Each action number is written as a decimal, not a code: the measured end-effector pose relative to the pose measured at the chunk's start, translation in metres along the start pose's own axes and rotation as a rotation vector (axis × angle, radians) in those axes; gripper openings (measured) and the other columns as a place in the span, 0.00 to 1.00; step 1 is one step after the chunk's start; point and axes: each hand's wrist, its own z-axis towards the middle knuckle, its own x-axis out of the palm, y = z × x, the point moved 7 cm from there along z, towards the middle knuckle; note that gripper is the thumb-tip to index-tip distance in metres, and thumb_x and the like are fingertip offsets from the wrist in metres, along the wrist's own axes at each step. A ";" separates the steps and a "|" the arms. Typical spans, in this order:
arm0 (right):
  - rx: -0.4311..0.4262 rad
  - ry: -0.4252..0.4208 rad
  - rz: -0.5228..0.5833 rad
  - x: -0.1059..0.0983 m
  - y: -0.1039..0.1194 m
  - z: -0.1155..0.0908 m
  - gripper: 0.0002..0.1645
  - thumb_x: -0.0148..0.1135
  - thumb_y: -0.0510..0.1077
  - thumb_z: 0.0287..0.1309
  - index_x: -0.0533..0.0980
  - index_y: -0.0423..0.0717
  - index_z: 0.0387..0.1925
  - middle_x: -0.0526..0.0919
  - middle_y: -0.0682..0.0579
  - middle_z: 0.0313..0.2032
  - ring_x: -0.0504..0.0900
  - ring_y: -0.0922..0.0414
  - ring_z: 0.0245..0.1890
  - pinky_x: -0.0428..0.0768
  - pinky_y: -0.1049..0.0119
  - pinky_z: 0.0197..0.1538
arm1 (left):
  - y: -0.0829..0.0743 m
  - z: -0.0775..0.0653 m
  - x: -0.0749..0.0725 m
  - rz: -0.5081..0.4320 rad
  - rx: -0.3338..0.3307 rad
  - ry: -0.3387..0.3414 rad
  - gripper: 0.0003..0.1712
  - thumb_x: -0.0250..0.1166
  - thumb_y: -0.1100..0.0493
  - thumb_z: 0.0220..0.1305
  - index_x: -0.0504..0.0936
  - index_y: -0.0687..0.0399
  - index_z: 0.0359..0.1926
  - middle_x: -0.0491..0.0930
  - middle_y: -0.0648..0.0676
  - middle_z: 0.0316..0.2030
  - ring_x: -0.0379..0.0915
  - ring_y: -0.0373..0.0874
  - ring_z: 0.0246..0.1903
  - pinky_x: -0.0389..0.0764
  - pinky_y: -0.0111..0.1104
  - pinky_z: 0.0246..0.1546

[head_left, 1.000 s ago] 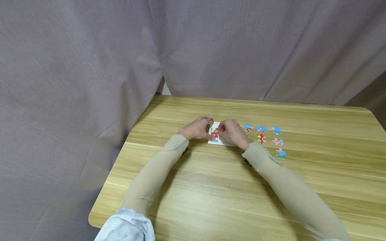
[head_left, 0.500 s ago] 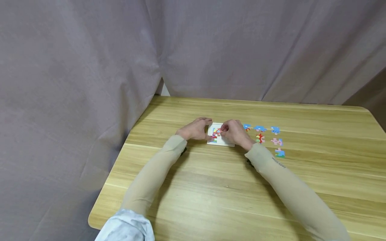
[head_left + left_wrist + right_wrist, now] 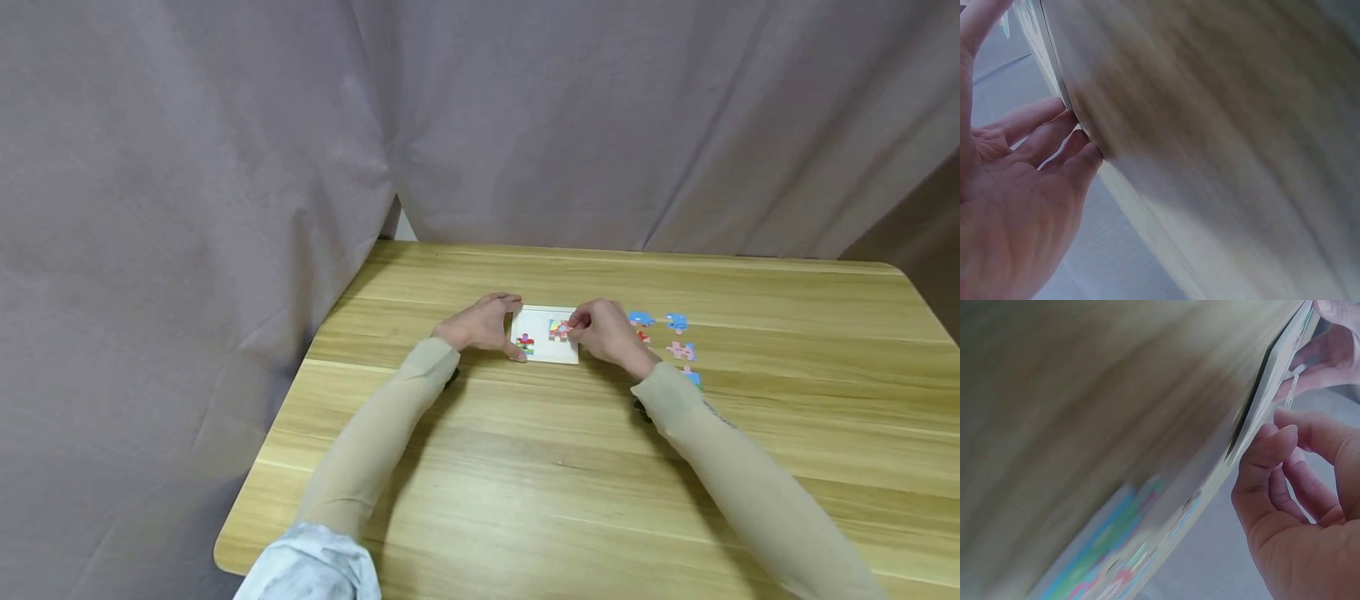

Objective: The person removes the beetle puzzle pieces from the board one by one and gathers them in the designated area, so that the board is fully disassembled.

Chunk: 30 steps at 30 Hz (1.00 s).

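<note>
A white puzzle board (image 3: 542, 347) lies on the table in the head view. One puzzle piece (image 3: 524, 344), red and green, sits at its near left corner. My left hand (image 3: 480, 323) spans the board's left side, thumb at the near corner and fingers at the far one; the left wrist view has its fingertips (image 3: 1088, 147) against the edge. Over the right part of the board, my right hand (image 3: 606, 333) pinches a colourful puzzle piece (image 3: 557, 329) between thumb and fingertips. The right wrist view catches that piece (image 3: 1292, 389) nearly edge-on, just above the board.
Loose puzzle pieces lie to the right of the board: two blue ones (image 3: 641, 319), a pink one (image 3: 682, 351) and a blue-green one (image 3: 691, 377). My right hand and wrist partly cover a red one (image 3: 643, 336). A grey curtain (image 3: 525, 125) hangs behind the wooden table (image 3: 480, 467).
My right hand has moved right with the pinched piece, from the board's left part across to its right part. My left hand has kept its place at the board's left side.
</note>
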 end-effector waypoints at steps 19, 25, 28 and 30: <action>0.055 0.001 0.002 -0.020 -0.022 -0.017 0.07 0.68 0.36 0.71 0.88 0.34 0.43 0.89 0.42 0.35 0.79 0.60 0.26 0.78 0.71 0.31 | 0.008 0.000 -0.001 0.019 0.028 -0.032 0.65 0.83 0.35 0.56 0.62 0.55 0.85 0.55 0.53 0.88 0.47 0.55 0.89 0.56 0.49 0.89; 0.060 -0.011 -0.036 -0.027 -0.030 -0.019 0.07 0.69 0.36 0.69 0.88 0.35 0.41 0.90 0.43 0.34 0.80 0.61 0.28 0.78 0.71 0.34 | 0.009 0.000 -0.002 0.019 0.027 -0.027 0.65 0.83 0.35 0.56 0.63 0.55 0.85 0.55 0.52 0.88 0.47 0.55 0.89 0.56 0.50 0.89; 0.057 -0.012 -0.049 -0.031 -0.032 -0.020 0.05 0.70 0.36 0.68 0.88 0.35 0.39 0.90 0.44 0.33 0.80 0.60 0.29 0.77 0.70 0.34 | 0.009 0.000 -0.002 0.014 0.026 -0.025 0.65 0.83 0.35 0.56 0.62 0.55 0.85 0.55 0.52 0.88 0.46 0.55 0.89 0.55 0.50 0.90; 0.049 -0.016 -0.058 -0.033 -0.033 -0.021 0.05 0.70 0.35 0.67 0.88 0.35 0.37 0.90 0.44 0.31 0.79 0.60 0.29 0.77 0.71 0.35 | 0.009 0.000 -0.003 0.013 0.025 -0.025 0.65 0.83 0.35 0.57 0.62 0.55 0.85 0.55 0.52 0.88 0.46 0.55 0.89 0.55 0.50 0.90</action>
